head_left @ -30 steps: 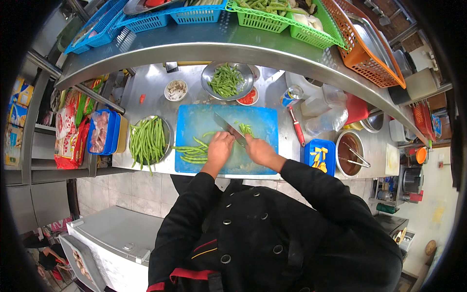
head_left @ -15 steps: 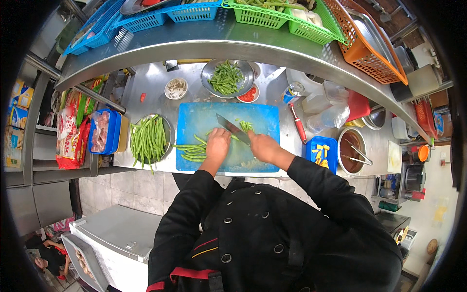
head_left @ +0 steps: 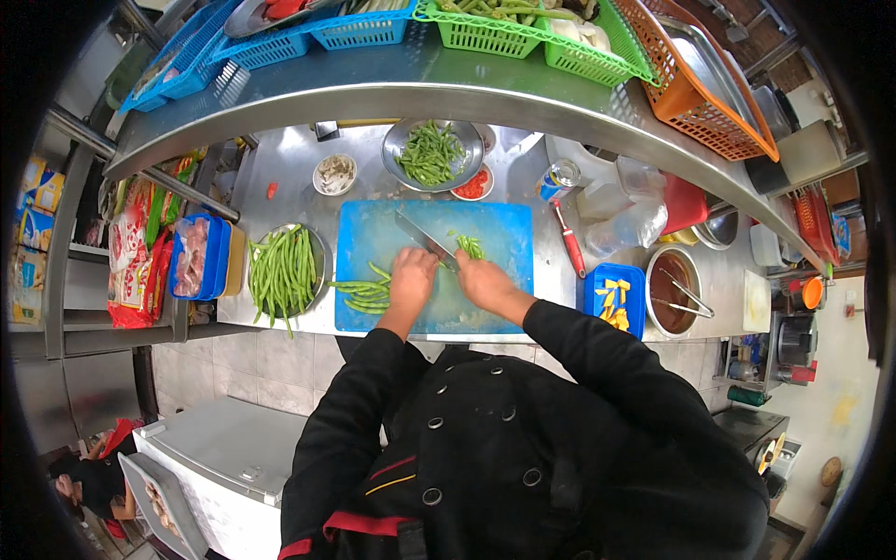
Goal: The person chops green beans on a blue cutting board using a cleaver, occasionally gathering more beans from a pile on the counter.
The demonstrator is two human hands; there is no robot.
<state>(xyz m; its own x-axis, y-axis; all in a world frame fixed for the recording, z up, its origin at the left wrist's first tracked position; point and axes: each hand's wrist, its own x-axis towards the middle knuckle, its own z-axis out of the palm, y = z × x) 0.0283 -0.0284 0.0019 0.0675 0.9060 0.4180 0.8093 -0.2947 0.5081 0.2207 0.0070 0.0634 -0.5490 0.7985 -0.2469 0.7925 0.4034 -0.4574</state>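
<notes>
On the blue cutting board (head_left: 504, 303), my right hand (head_left: 485, 283) is closed around the handle of a kitchen knife (head_left: 426, 239). Its blade points up and to the left, just beyond my left fingertips. My left hand (head_left: 413, 277) is curled, knuckles toward the blade, over green beans whose tips are hidden beneath it. Whole green beans (head_left: 362, 297) stick out to the left of that hand. Beyond my right hand lies a small heap of cut bean pieces (head_left: 469, 246). More whole beans (head_left: 282, 271) fill a round metal dish at the left.
Behind the board stand a metal bowl of cut beans (head_left: 429, 154), a bowl of red pieces (head_left: 473, 185) and a bowl of pale slices (head_left: 334, 175). A red-handled peeler (head_left: 571, 245), blue tray (head_left: 635, 303) and sauce pot (head_left: 674, 289) are rightward. A steel shelf (head_left: 355, 93) overhangs.
The knife and my right hand have moved left, closer to my left hand, which has shifted slightly left. At the lower left, another person has changed posture.
</notes>
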